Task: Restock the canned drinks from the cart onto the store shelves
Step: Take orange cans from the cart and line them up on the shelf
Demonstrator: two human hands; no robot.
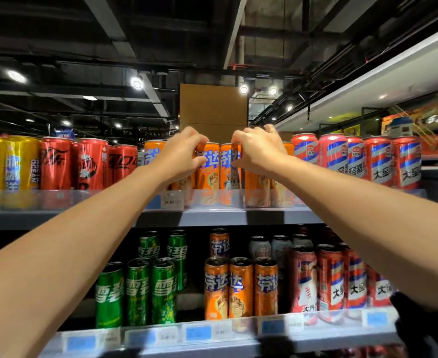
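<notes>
Both hands on orange cans, upper shelf, mid-frame.
We count two orange cans (219,166) between hands; left hand (180,153) and right hand (258,151) curl round one each, arms outstretched.

"OCEAN" on a yellow can (21,164); "雪碧" on green cans (138,288).
</notes>
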